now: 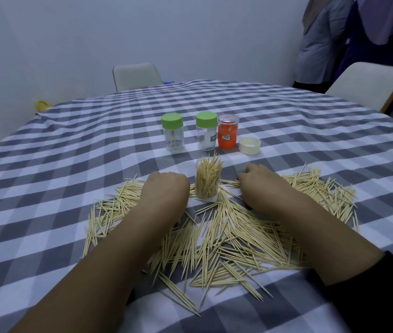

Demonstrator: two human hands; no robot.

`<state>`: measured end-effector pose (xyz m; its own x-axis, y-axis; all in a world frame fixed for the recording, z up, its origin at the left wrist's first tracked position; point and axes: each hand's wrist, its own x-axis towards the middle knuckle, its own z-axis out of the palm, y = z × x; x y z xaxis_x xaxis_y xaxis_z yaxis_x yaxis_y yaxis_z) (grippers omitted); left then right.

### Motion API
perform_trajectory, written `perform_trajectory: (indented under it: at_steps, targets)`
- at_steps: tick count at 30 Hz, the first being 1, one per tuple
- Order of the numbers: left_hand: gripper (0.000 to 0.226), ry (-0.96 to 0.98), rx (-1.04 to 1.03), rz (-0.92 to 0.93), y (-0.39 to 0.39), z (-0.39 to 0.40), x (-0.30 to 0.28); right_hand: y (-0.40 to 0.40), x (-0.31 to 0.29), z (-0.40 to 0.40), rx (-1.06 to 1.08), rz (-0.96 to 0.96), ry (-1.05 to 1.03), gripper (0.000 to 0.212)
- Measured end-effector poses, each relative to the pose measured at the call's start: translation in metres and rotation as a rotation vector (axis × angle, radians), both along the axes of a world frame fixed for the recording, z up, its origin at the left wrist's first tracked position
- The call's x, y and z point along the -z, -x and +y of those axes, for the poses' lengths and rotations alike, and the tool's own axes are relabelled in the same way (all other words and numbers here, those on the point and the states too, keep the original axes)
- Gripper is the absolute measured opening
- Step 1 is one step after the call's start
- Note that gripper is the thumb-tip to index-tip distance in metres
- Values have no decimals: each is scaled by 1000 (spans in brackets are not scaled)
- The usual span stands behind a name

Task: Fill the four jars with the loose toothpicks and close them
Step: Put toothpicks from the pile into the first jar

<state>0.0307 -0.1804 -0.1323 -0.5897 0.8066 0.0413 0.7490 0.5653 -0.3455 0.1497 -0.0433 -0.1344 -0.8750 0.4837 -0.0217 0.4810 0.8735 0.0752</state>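
toothpicks [217, 234], loose, cover the table [46, 150] from 9 to 3 o'clock of the open clear jar [208, 180], itself nearly full. left hand [166, 186] and right hand [260, 177] rest knuckles-up on either side; fingers curl under, their hold cannot be told. judged light, stiff, sharp-tipped: pinch small aligned bundles at mid-length.

Resting curled on scattered toothpicks [226, 236]: left hand [166, 186] and right hand [260, 179], flanking an open, toothpick-filled jar [208, 181]; standing behind, three capped jars [200, 133] beside a white lid [249, 145].
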Motion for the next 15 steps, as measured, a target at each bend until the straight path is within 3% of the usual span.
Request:
perform_trajectory:
  at_steps: [6,11,15]
  targets:
    - [25,21,28,11,-6,-3,2,0,-2,-5,25,-20,-39,34]
    - [9,-8,-9,19,-6,-4,-4,0,-4,-8,-3,30,-78,37]
    - [27,-20,-55,28,2,-8,-6,0,-1,-7,-13,55,-113,35]
